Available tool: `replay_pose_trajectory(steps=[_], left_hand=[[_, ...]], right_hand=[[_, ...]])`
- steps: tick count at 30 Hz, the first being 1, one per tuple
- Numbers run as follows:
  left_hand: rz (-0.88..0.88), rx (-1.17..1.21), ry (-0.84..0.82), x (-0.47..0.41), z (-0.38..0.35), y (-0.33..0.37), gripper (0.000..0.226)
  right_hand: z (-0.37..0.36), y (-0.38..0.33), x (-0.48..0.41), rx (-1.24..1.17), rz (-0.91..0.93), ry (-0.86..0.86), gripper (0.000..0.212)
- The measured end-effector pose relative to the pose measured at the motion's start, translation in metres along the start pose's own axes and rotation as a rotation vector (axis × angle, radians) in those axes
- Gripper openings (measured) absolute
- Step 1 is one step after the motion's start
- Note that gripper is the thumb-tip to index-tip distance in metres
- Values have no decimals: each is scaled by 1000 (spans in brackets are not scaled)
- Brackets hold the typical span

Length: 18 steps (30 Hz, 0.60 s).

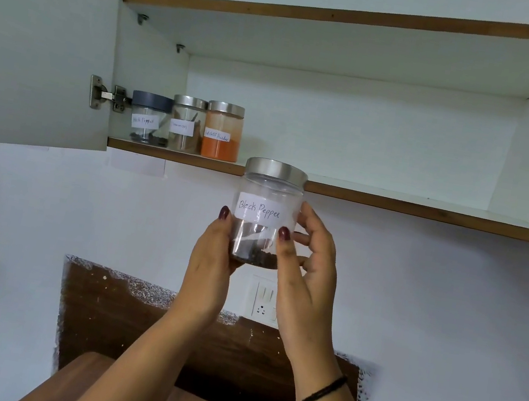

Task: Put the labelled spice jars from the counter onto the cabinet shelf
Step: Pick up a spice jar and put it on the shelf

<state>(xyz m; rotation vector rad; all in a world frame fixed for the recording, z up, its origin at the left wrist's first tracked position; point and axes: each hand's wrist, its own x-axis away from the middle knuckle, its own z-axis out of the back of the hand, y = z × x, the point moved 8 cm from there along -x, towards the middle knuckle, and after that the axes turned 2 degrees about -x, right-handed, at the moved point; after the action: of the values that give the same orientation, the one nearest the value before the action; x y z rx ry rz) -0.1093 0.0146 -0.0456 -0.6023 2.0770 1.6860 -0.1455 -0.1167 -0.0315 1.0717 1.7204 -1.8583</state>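
Shelf (394, 203) had room right of the row. Bench (76, 375) showed only a sliver, so jars left there: couldn't tell. Left grip (212, 261) and right grip (307, 269) were both clamped round the pepper jar (268, 201), upright, lid level with the shelf edge, not yet set down. Already shelved at left, side by side: dark-lid jar (149, 119), middle jar (186, 125), chilli jar (222, 133). Judged: three done, fourth in hand.

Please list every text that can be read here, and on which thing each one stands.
"Black Pepper": label of the held silver-lidded jar.
"Black Pepper": label of the dark-lidded jar on the shelf.
Label of the middle shelf jar: too blurred to read.
Label of the orange powder jar: ends in "Powder"; the first word is unclear.
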Motion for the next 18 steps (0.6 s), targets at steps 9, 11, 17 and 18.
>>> replay_pose_trajectory(steps=[9, 11, 17, 18], left_hand=[[-82, -97, -19, -27, 7, -8, 60], [-97, -112, -26, -34, 8, -4, 48], [-187, -253, -68, -71, 15, 4, 25], [-219, -302, -62, -78, 18, 4, 22]], right_hand=[[-11, 3, -16, 45, -35, -38, 78], [-14, 6, -23, 53, -48, -32, 76], [-28, 9, -48, 45, -27, -2, 74], [-30, 8, -52, 38, -26, 2, 77]])
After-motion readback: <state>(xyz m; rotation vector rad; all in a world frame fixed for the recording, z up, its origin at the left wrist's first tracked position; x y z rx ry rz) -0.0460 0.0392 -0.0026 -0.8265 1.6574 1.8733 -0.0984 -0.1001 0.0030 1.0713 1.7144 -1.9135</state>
